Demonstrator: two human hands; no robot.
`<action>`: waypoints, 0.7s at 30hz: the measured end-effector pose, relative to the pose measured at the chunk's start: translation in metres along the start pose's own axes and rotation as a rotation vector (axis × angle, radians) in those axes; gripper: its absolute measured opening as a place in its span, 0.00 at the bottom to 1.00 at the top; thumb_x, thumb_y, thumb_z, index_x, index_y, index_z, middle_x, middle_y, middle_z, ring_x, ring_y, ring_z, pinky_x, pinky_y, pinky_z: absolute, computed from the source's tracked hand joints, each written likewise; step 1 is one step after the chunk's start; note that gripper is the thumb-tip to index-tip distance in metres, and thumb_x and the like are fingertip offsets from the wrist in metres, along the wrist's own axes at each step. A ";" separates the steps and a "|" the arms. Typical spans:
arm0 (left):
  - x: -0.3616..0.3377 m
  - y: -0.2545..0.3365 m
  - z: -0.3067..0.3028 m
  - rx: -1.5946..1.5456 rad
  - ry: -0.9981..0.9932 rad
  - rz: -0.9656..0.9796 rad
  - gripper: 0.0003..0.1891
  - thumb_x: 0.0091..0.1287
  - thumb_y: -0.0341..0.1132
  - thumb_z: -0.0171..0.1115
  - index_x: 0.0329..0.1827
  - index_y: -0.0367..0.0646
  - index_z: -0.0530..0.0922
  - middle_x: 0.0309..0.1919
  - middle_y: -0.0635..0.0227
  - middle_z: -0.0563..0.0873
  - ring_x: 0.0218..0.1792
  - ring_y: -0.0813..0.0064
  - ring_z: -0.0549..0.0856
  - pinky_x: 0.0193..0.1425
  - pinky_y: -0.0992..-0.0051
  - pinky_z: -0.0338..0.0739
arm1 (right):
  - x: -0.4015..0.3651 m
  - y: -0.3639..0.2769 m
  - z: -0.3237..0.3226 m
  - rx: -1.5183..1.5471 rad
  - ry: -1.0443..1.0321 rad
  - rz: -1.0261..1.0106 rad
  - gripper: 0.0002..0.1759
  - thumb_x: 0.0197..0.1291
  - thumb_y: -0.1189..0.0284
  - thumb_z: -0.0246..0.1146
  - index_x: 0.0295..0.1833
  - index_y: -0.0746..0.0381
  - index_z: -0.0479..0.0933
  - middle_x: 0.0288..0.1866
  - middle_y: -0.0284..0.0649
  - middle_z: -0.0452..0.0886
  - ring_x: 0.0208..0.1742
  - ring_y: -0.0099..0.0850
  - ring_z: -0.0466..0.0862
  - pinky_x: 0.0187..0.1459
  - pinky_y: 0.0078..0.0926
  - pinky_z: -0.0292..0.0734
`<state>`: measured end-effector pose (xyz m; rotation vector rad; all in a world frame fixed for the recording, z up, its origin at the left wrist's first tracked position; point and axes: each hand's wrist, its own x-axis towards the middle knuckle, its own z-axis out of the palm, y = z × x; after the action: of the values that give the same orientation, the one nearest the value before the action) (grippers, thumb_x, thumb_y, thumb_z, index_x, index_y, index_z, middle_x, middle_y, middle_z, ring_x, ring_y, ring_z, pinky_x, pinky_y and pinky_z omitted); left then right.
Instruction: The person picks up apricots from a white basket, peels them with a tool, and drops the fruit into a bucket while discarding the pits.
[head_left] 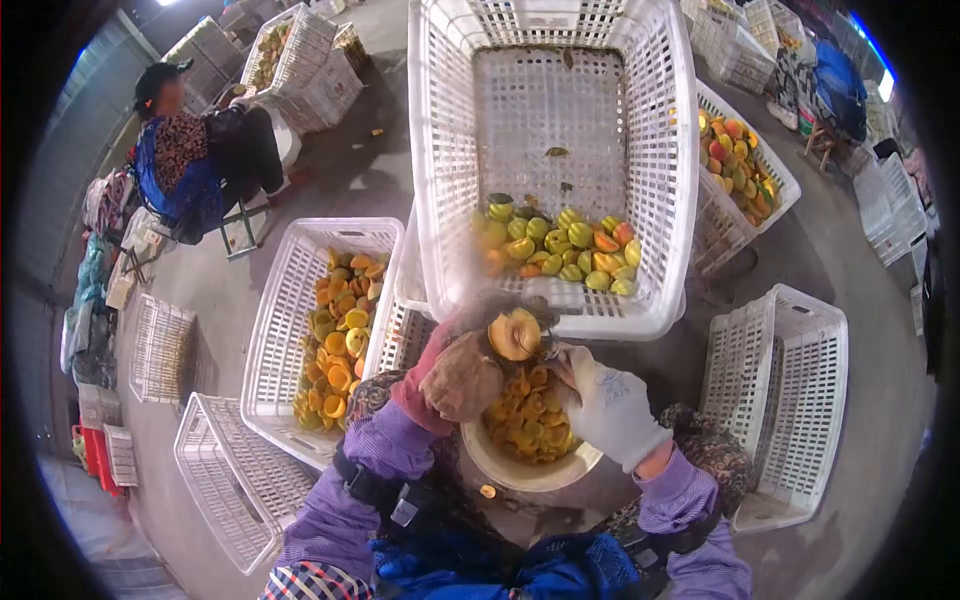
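My left hand [460,385], in a worn, stained glove, is closed around a halved peach [514,335] with its cut orange face showing. Close on the other side of that fruit is my right hand [612,408], in a white glove, its fingers pinched together. A thin dark piece shows at these fingertips; I cannot tell what it is. Below both hands, between the knees, stands a cream bucket [490,470] with many orange fruit pieces [530,415] in it. Straight ahead, a tilted white crate [555,325] holds green and orange fruits [575,245] at its near end.
A white crate of cut fruit halves [340,340] stands at the left, another crate of fruit [740,165] at the back right. Further white crates [790,400] lie on both sides. At the upper left a person [185,160] sits on a stool beside stacked crates [305,70].
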<state>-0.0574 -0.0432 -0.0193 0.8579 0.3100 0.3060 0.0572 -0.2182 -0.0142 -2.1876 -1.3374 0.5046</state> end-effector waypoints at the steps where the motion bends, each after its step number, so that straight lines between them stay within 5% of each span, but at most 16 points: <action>1: 0.002 -0.003 -0.008 0.231 -0.003 0.019 0.17 0.69 0.29 0.54 0.61 0.37 0.73 0.56 0.59 0.80 0.58 0.68 0.80 0.65 0.69 0.75 | -0.001 0.002 -0.002 -0.038 -0.072 0.056 0.25 0.55 0.72 0.62 0.60 0.60 0.70 0.46 0.50 0.84 0.46 0.48 0.84 0.44 0.43 0.80; 3: 0.002 -0.013 -0.014 0.226 -0.045 0.014 0.16 0.69 0.27 0.55 0.60 0.38 0.74 0.54 0.61 0.81 0.56 0.69 0.81 0.64 0.70 0.75 | -0.005 0.009 0.011 -0.015 0.025 -0.017 0.23 0.55 0.70 0.62 0.57 0.60 0.71 0.41 0.50 0.83 0.43 0.49 0.84 0.42 0.43 0.80; 5: 0.009 -0.023 -0.019 -0.074 0.162 -0.051 0.15 0.70 0.27 0.55 0.59 0.37 0.74 0.52 0.63 0.81 0.52 0.72 0.82 0.61 0.73 0.76 | -0.004 -0.001 0.014 -0.034 0.160 -0.116 0.18 0.57 0.66 0.61 0.51 0.63 0.73 0.31 0.50 0.83 0.36 0.48 0.85 0.38 0.41 0.80; 7: 0.013 -0.007 -0.007 -0.369 0.105 -0.086 0.15 0.70 0.28 0.55 0.59 0.37 0.74 0.51 0.62 0.81 0.51 0.72 0.82 0.59 0.73 0.76 | 0.000 -0.008 0.018 0.091 0.174 -0.074 0.18 0.56 0.68 0.62 0.51 0.65 0.73 0.30 0.53 0.83 0.35 0.50 0.85 0.37 0.44 0.79; 8: 0.012 -0.013 -0.012 -0.075 0.199 0.015 0.16 0.72 0.29 0.54 0.60 0.36 0.73 0.51 0.62 0.81 0.51 0.71 0.82 0.58 0.73 0.77 | 0.002 -0.010 0.020 0.153 0.183 -0.058 0.18 0.55 0.68 0.62 0.51 0.65 0.73 0.30 0.54 0.82 0.35 0.51 0.85 0.37 0.45 0.79; 11: 0.009 -0.006 -0.004 -0.222 0.149 0.037 0.16 0.72 0.29 0.54 0.61 0.37 0.73 0.51 0.62 0.81 0.51 0.72 0.82 0.57 0.72 0.78 | 0.008 -0.011 0.025 0.260 0.195 -0.047 0.18 0.55 0.69 0.63 0.49 0.66 0.72 0.30 0.57 0.81 0.34 0.56 0.82 0.35 0.49 0.76; 13: 0.010 -0.014 -0.010 0.487 0.111 0.336 0.16 0.73 0.31 0.53 0.61 0.38 0.72 0.51 0.62 0.81 0.51 0.73 0.82 0.57 0.72 0.78 | 0.009 -0.013 0.027 0.283 0.193 -0.052 0.17 0.55 0.69 0.63 0.48 0.66 0.72 0.31 0.58 0.80 0.34 0.57 0.82 0.35 0.50 0.75; 15: 0.011 -0.018 -0.006 0.678 0.090 0.426 0.15 0.74 0.33 0.53 0.61 0.39 0.73 0.51 0.62 0.81 0.50 0.72 0.82 0.57 0.71 0.78 | 0.011 -0.017 0.025 0.309 0.188 -0.032 0.17 0.55 0.70 0.64 0.47 0.66 0.71 0.31 0.58 0.80 0.35 0.59 0.81 0.36 0.51 0.74; 21: 0.009 0.000 0.017 0.163 0.104 0.250 0.14 0.74 0.35 0.54 0.58 0.39 0.74 0.51 0.62 0.81 0.51 0.70 0.82 0.55 0.71 0.78 | 0.013 -0.026 0.026 0.307 0.221 -0.035 0.18 0.53 0.71 0.65 0.48 0.65 0.72 0.33 0.56 0.80 0.36 0.57 0.82 0.38 0.49 0.76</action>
<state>-0.0424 -0.0513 -0.0099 1.0451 0.3278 0.5649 0.0301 -0.1902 -0.0198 -1.9041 -1.0996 0.4108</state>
